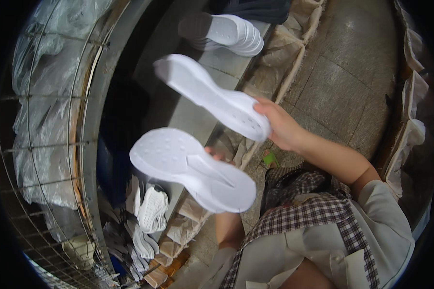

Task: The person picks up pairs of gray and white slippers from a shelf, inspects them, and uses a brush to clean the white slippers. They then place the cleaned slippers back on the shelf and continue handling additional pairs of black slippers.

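Two white shoe soles are held up in front of me. My right hand [284, 127] is closed round the heel end of the upper shoe sole [212, 98], whose toe points to the far left and lies partly in shadow. The lower shoe sole [171, 156] shows its bottom face, with raised round dots at the wide end and a long groove toward the heel. My left hand [218, 155] grips it from behind; only some fingertips show past its edge, and the rest is hidden. The two soles are apart.
A stack of white soles [234, 36] sits on the grey bench [193, 115] at the back. White shoe parts [153, 208] lie lower left. A wire mesh rack [43, 139] with clear plastic stands at the left. Fabric-lined bins [287, 72] run along the bench, beside the tiled floor [337, 91].
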Tool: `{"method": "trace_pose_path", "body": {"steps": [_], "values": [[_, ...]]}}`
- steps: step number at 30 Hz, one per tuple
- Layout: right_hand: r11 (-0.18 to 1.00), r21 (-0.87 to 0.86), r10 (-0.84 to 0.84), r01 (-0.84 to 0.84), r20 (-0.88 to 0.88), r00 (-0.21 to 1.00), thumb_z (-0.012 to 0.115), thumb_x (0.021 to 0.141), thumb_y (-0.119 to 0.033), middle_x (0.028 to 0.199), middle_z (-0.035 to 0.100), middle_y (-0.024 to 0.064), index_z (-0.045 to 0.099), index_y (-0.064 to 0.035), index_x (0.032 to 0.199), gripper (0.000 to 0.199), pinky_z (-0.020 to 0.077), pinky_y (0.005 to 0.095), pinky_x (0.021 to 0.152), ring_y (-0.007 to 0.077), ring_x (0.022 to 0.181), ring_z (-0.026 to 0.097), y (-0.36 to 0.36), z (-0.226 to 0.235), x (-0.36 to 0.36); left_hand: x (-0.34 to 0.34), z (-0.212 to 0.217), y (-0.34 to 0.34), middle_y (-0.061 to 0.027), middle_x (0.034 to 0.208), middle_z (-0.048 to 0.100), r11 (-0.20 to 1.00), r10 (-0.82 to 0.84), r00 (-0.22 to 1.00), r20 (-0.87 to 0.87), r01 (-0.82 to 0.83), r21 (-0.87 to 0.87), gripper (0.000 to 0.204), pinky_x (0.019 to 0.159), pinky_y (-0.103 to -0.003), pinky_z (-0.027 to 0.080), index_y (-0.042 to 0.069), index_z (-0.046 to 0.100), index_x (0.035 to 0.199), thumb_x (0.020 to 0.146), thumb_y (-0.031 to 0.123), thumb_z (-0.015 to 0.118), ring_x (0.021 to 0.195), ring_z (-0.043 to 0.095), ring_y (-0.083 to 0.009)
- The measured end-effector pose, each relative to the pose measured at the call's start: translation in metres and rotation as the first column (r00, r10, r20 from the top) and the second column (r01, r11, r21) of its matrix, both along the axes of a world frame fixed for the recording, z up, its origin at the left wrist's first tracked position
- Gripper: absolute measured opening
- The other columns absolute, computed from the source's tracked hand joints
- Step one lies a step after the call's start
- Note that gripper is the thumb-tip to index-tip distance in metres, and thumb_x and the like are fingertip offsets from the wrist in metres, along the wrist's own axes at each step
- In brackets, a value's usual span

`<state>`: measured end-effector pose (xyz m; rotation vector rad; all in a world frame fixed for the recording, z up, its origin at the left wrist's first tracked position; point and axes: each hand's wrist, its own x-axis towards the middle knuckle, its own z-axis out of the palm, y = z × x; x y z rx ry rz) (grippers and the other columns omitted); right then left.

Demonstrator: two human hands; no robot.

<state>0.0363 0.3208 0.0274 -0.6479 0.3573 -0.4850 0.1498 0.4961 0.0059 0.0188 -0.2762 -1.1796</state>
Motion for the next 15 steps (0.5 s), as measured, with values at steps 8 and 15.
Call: {"method": "trace_pose_path", "body": {"steps": [8,15], "values": [[0.932,0.361,0.086,-0.016,-0.18,0.98,0.036,0.094,-0.051,0.115,0.057,0.0087,0.05,-0.0148,0.122,0.048,0.0507,0.0448,0.081,0.0262,0.1,0.058,-0.091,-0.043,0.104,0.039,0.009,0.02,-0.0131,0.129,0.046,0.931,0.164,0.973,0.163,-0.208,0.301,0.055,0.092,-0.046,0.044,0.009,0.036,0.135,0.091,0.038,0.052,0.115,0.047,-0.0278],[0.968,0.251,0.051,0.007,-0.224,0.973,0.033,0.093,-0.056,0.134,0.036,0.023,0.022,-0.0071,0.141,0.069,0.0522,0.0397,0.085,0.0315,0.11,0.053,-0.078,-0.03,0.063,0.053,0.01,0.001,-0.0152,0.134,0.044,0.847,0.039,0.938,0.345,-0.214,0.486,0.053,0.087,-0.047,0.05,0.007,0.036,0.136,0.095,0.039,0.044,0.111,0.052,-0.0301]]}}
